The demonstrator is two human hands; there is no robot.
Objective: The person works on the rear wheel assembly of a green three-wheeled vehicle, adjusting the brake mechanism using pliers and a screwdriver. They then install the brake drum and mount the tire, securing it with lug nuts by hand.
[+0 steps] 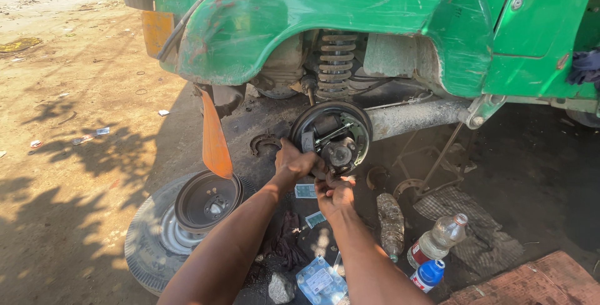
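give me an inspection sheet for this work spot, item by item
surface: bare dirt ground, part sunlit, part shaded
job's things: brake assembly exposed on the axle of a green vehicle, wheel off; brake drum resting on the removed wheel lying flat
clutter: three plastic bottles, one dusty lying down, one clear, one blue-capped; clear packet; rag; stone; mesh cloth
hands: left hand on the lower left rim of the brake assembly; right hand just beneath it, fingers curled, contents unclear
cables: nothing seen
surroundings: coil spring above; orange mud flap; litter scattered on the dirt
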